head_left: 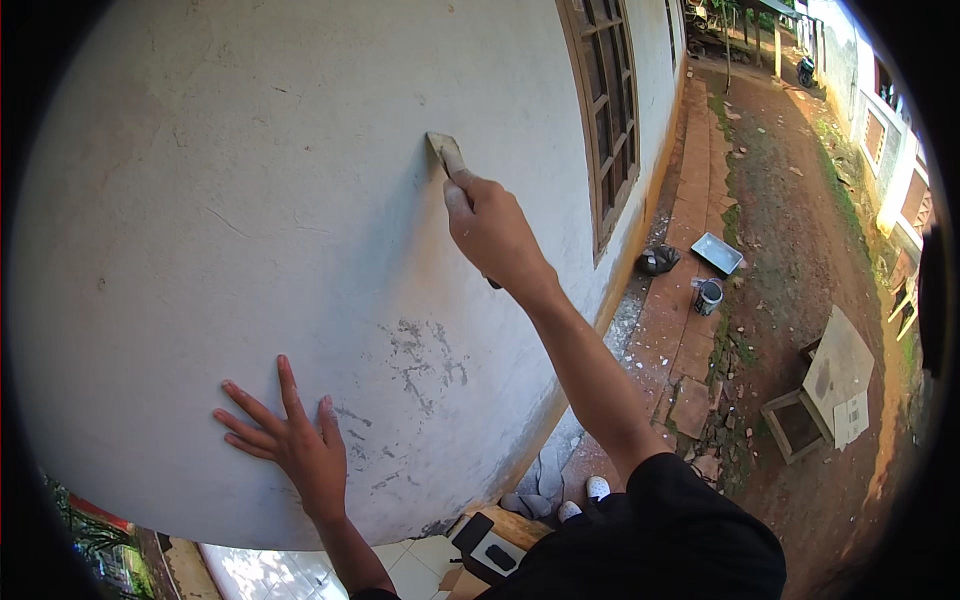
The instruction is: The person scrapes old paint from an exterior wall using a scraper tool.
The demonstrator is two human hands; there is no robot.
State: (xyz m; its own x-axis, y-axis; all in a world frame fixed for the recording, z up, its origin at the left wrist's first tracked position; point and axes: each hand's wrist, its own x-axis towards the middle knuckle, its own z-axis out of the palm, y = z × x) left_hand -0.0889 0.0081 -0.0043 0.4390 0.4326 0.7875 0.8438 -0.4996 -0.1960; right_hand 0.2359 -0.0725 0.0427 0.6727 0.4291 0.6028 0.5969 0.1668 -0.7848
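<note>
A white painted wall (250, 200) fills the left and middle of the head view, with grey patches (425, 360) where the paint is scraped off. My right hand (497, 230) grips a putty knife (444, 150), its blade edge against the wall up high. Most of its handle is hidden inside my fist. Lower down on the left, my left hand (298, 440) lies against the wall with its fingers spread, holding nothing.
A barred brown window (605, 110) is set in the wall at right. Along the tiled ledge (690, 200) lie a paint tray (717, 254), a paint can (708, 296) and a black plastic bag (657, 261). A wooden frame (797, 425) with cardboard (838, 370) stands on the dirt path.
</note>
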